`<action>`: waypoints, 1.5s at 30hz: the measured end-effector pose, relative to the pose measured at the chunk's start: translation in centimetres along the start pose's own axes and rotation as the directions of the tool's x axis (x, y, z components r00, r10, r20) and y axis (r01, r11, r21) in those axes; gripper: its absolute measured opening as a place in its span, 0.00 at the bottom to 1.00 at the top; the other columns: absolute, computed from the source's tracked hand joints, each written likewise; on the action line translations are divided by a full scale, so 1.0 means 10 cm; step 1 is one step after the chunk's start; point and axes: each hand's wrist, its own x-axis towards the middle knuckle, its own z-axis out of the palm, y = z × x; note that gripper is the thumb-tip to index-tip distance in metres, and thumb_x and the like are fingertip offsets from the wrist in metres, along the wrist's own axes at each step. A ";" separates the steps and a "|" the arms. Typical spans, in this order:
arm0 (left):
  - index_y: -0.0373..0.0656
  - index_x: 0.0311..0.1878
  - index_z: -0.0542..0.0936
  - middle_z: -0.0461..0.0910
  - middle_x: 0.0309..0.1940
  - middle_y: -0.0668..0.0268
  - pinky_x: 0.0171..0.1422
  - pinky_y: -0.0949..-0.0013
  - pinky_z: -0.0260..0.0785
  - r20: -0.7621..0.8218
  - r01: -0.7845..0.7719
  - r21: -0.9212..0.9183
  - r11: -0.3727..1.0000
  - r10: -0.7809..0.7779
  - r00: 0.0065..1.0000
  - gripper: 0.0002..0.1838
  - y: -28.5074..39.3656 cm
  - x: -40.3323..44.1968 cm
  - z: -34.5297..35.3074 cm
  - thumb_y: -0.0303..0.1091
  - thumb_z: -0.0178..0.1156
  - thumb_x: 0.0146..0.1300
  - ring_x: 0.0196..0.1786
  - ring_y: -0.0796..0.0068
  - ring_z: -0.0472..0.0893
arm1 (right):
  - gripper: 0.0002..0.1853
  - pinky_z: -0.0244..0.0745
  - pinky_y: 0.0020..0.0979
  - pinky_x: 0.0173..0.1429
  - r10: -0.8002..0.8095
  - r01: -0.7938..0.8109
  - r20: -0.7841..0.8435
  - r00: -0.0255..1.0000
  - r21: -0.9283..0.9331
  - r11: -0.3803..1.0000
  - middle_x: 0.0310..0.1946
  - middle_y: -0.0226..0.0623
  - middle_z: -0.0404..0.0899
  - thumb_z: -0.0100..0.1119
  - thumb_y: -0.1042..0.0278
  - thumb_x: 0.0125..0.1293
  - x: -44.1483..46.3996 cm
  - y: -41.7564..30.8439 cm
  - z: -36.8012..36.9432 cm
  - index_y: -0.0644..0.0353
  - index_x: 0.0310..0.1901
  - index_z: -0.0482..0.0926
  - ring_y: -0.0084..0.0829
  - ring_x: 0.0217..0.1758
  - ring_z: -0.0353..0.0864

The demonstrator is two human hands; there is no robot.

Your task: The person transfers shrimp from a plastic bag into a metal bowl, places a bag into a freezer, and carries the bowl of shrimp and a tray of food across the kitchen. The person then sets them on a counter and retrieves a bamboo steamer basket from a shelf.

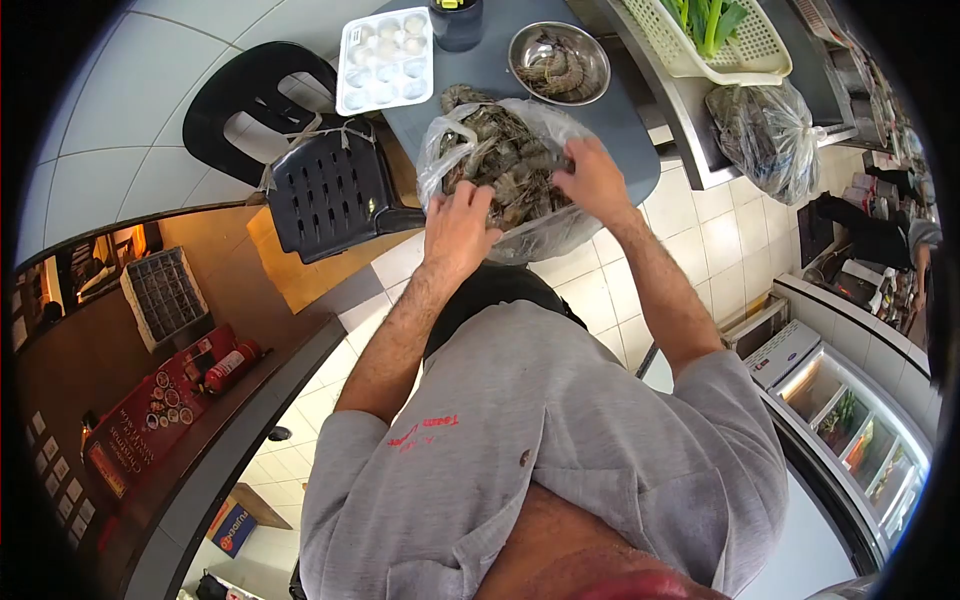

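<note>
A clear plastic bag full of raw grey prawns lies with its mouth wide at the near end of the blue-grey table. My left hand is at the bag's near left side, fingers curled down against the prawns; what they grip is hidden. On the right side of the bag, my right hand pinches what looks like a dark prawn between thumb and fingers, slightly blurred. Behind the bag at the right, a steel bowl contains several prawns. One prawn rests at the bag's far left edge.
A white egg tray and a dark container stand on the table. A black chair is close on the left. To the right, a steel counter bears a basket of greens and a tied plastic bag.
</note>
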 end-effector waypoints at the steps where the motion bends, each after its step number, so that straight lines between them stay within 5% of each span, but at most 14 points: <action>1: 0.44 0.50 0.72 0.70 0.45 0.61 0.57 0.57 0.59 0.027 -0.056 -0.001 0.998 0.056 0.998 0.26 0.01 -0.02 0.00 0.38 0.69 0.47 0.50 0.59 0.73 | 0.21 0.69 0.38 0.52 0.027 -0.025 -0.013 1.000 0.118 0.993 0.44 0.44 0.69 0.64 0.67 0.51 0.05 -0.06 -0.08 0.60 0.47 0.73 0.46 0.49 0.70; 2: 0.44 0.50 0.72 0.70 0.45 0.61 0.57 0.57 0.59 0.030 -0.058 -0.003 0.998 0.058 0.998 0.26 0.01 -0.03 0.04 0.38 0.69 0.47 0.50 0.59 0.73 | 0.21 0.69 0.38 0.52 0.031 -0.029 -0.013 0.999 0.118 0.993 0.44 0.44 0.69 0.64 0.67 0.51 0.08 -0.17 -0.12 0.60 0.47 0.73 0.46 0.49 0.70; 4: 0.44 0.45 0.77 0.73 0.40 0.63 0.58 0.58 0.56 0.063 -0.124 0.000 0.992 0.123 0.990 0.20 0.02 -0.05 0.12 0.42 0.67 0.50 0.50 0.62 0.74 | 0.20 0.70 0.41 0.51 0.019 0.127 -0.453 0.891 0.289 0.949 0.43 0.45 0.69 0.61 0.70 0.54 0.14 -0.38 -0.15 0.56 0.50 0.72 0.49 0.46 0.73; 8: 0.46 0.44 0.79 0.76 0.34 0.64 0.59 0.58 0.55 0.137 -0.121 -0.030 0.992 0.124 0.983 0.18 0.09 -0.07 0.16 0.44 0.64 0.53 0.49 0.64 0.74 | 0.22 0.71 0.42 0.52 -0.264 0.365 -0.454 0.851 0.151 0.919 0.46 0.45 0.68 0.61 0.71 0.56 -0.08 -0.27 -0.01 0.54 0.53 0.71 0.46 0.46 0.74; 10: 0.47 0.42 0.80 0.77 0.33 0.65 0.59 0.58 0.54 0.103 -0.195 -0.061 0.979 0.201 0.974 0.15 0.13 -0.10 0.11 0.43 0.63 0.54 0.48 0.66 0.74 | 0.14 0.71 0.42 0.51 -0.473 0.494 -0.153 0.868 0.158 0.855 0.42 0.42 0.72 0.59 0.65 0.59 -0.29 -0.16 0.04 0.54 0.47 0.75 0.44 0.46 0.76; 11: 0.47 0.42 0.80 0.77 0.33 0.65 0.59 0.58 0.54 0.104 -0.194 -0.063 0.979 0.200 0.974 0.15 0.12 -0.11 0.10 0.43 0.63 0.54 0.48 0.66 0.74 | 0.14 0.71 0.42 0.51 -0.472 0.493 -0.150 0.868 0.159 0.856 0.42 0.42 0.72 0.59 0.65 0.59 -0.38 -0.13 0.01 0.54 0.47 0.75 0.44 0.46 0.76; 13: 0.47 0.39 0.81 0.76 0.33 0.66 0.59 0.58 0.53 0.281 -0.331 -0.022 0.943 0.324 0.903 0.11 0.08 -0.13 0.07 0.41 0.61 0.56 0.46 0.68 0.74 | 0.09 0.74 0.41 0.46 -0.411 0.471 0.353 0.841 -0.105 0.876 0.34 0.39 0.78 0.54 0.62 0.61 -0.53 -0.03 -0.09 0.55 0.37 0.80 0.44 0.40 0.79; 16: 0.47 0.36 0.81 0.75 0.30 0.67 0.59 0.58 0.53 0.356 -0.342 -0.071 0.937 0.344 0.869 0.08 0.12 -0.15 0.15 0.39 0.60 0.58 0.45 0.69 0.74 | 0.10 0.76 0.41 0.40 -0.169 0.349 0.427 0.889 -0.390 0.852 0.25 0.39 0.80 0.51 0.63 0.59 -0.59 0.27 -0.08 0.57 0.28 0.81 0.45 0.34 0.81; 20: 0.46 0.31 0.80 0.72 0.28 0.67 0.57 0.59 0.54 0.225 -0.401 -0.111 0.909 0.416 0.881 0.04 0.15 -0.12 0.20 0.34 0.57 0.58 0.42 0.69 0.74 | 0.08 0.77 0.43 0.38 0.128 0.003 0.230 0.965 -0.496 0.868 0.28 0.42 0.80 0.58 0.65 0.53 -0.47 0.33 -0.03 0.58 0.34 0.80 0.46 0.36 0.81; 23: 0.44 0.26 0.78 0.70 0.26 0.68 0.55 0.60 0.56 0.136 -0.437 -0.100 0.894 0.448 0.884 0.03 0.15 -0.11 0.17 0.29 0.56 0.54 0.39 0.70 0.74 | 0.08 0.77 0.44 0.39 0.107 -0.110 -0.027 0.994 -0.379 0.919 0.35 0.43 0.79 0.58 0.68 0.53 -0.32 0.34 -0.06 0.59 0.35 0.78 0.46 0.39 0.81; 28: 0.45 0.24 0.76 0.69 0.25 0.69 0.54 0.63 0.58 0.064 -0.497 -0.064 0.866 0.500 0.863 0.02 0.24 -0.13 0.10 0.26 0.55 0.49 0.37 0.71 0.74 | 0.12 0.74 0.44 0.46 -0.025 0.008 -0.071 0.997 -0.225 0.974 0.37 0.45 0.77 0.55 0.70 0.53 -0.26 0.16 -0.18 0.59 0.40 0.78 0.44 0.45 0.78; 32: 0.44 0.27 0.78 0.70 0.27 0.69 0.55 0.62 0.57 0.130 -0.495 -0.076 0.866 0.500 0.856 0.02 0.23 -0.10 0.08 0.29 0.57 0.52 0.38 0.70 0.74 | 0.21 0.68 0.46 0.55 0.182 -0.136 0.127 0.975 -0.307 0.942 0.44 0.45 0.76 0.63 0.61 0.50 -0.35 0.15 -0.09 0.61 0.45 0.76 0.43 0.54 0.73; 37: 0.43 0.48 0.77 0.75 0.36 0.64 0.57 0.61 0.54 0.253 -0.325 -0.147 0.934 0.353 0.901 0.21 0.23 0.01 -0.08 0.46 0.61 0.56 0.46 0.66 0.74 | 0.30 0.61 0.49 0.61 0.286 -0.270 0.030 0.958 -0.248 0.931 0.52 0.45 0.73 0.68 0.56 0.46 -0.48 0.36 0.25 0.63 0.50 0.72 0.44 0.60 0.68; 45: 0.45 0.52 0.75 0.75 0.40 0.62 0.59 0.61 0.55 0.331 -0.334 -0.120 0.935 0.355 0.874 0.23 0.23 0.00 -0.05 0.47 0.61 0.56 0.50 0.65 0.73 | 0.22 0.57 0.47 0.57 0.196 -0.195 -0.119 0.973 0.023 0.981 0.44 0.37 0.73 0.66 0.73 0.42 -0.57 0.38 0.25 0.55 0.42 0.71 0.45 0.54 0.69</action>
